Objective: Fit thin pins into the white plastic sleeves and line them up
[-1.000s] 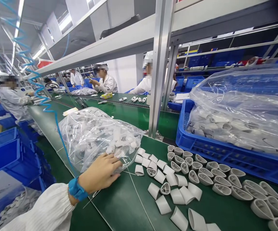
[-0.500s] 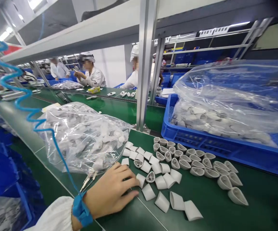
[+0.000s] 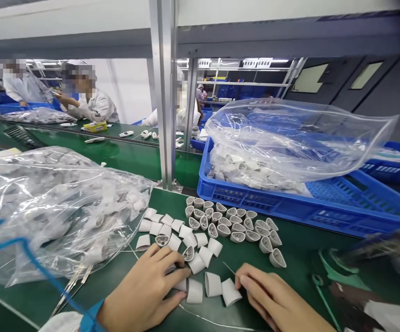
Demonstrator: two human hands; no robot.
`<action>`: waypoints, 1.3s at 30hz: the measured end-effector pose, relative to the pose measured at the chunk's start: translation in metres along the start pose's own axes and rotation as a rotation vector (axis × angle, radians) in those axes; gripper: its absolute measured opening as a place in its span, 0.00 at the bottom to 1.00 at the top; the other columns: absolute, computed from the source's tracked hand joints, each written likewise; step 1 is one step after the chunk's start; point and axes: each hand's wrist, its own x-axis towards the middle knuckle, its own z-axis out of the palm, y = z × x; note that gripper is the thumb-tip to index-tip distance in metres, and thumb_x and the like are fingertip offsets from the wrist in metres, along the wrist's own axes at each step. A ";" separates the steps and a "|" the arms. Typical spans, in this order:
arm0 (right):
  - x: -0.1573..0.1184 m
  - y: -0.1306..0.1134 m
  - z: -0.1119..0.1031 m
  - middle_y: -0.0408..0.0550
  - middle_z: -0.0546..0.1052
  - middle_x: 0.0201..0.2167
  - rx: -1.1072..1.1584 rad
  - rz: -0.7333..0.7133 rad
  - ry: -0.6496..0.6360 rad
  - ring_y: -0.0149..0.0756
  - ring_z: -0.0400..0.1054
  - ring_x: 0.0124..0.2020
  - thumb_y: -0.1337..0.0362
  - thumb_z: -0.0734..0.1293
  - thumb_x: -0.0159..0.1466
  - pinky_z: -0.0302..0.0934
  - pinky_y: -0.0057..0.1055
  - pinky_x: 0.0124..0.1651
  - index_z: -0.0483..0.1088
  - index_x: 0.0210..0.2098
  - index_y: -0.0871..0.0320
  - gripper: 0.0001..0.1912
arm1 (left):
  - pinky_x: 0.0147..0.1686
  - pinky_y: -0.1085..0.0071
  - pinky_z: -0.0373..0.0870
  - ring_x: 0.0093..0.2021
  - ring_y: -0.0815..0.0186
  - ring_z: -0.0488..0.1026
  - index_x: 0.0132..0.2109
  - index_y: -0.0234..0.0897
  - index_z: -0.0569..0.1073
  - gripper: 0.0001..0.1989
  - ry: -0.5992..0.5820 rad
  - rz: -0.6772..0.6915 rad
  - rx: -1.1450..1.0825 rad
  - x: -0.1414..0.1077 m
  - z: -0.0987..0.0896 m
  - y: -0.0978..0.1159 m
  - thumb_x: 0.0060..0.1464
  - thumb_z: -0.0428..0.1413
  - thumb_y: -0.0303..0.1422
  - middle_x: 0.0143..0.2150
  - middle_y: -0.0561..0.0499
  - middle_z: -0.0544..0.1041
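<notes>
My left hand [image 3: 148, 288], with a blue wrist strap [image 3: 92, 318], curls its fingers over a white hollow plastic cap [image 3: 180, 284], which is partly hidden beneath them. Between the thumb and fingers of my right hand [image 3: 272, 295] is a thin metal rod [image 3: 229, 267]; its other end is hidden. Two loose caps lie between the hands, the nearer one [image 3: 231, 292] close to my right fingertips. Behind the hands, several more caps [image 3: 189, 240] lie on their sides, while a group at the right [image 3: 224, 230] stands with hollow ends up.
A clear bag [image 3: 58, 207] of white parts covers the left of the green bench. Metal tweezers [image 3: 70, 288] lie before it. At the back right stands a blue crate [image 3: 255, 196] with another bag [image 3: 265, 161]. A metal post [image 3: 165, 115] rises behind. Co-workers [image 3: 98, 103] sit across.
The view has swung right. My right hand has come into sight with the thin rod. My left hand, earlier flat beside the caps, now curls over one.
</notes>
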 end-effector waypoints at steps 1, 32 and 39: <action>0.008 -0.003 -0.001 0.44 0.73 0.26 -0.045 -0.086 0.015 0.33 0.68 0.31 0.45 0.56 0.72 0.59 0.21 0.28 0.71 0.34 0.54 0.24 | 0.43 0.59 0.67 0.42 0.57 0.73 0.49 0.42 0.75 0.10 0.006 0.028 -0.003 0.001 0.000 0.000 0.59 0.60 0.32 0.46 0.51 0.77; 0.018 0.004 0.013 0.36 0.52 0.17 -0.233 -0.521 0.746 0.23 0.51 0.16 0.64 0.60 0.71 0.47 0.22 0.21 0.50 0.23 0.57 0.21 | 0.53 0.72 0.74 0.53 0.63 0.77 0.59 0.43 0.68 0.21 0.081 0.188 -0.563 0.075 0.024 0.005 0.60 0.59 0.28 0.54 0.49 0.79; 0.018 0.006 0.012 0.36 0.52 0.18 -0.238 -0.504 0.677 0.23 0.52 0.16 0.63 0.60 0.72 0.47 0.22 0.21 0.51 0.24 0.57 0.21 | 0.51 0.68 0.75 0.50 0.61 0.78 0.59 0.41 0.68 0.19 0.033 0.182 -0.572 0.076 0.024 0.005 0.61 0.58 0.30 0.52 0.47 0.80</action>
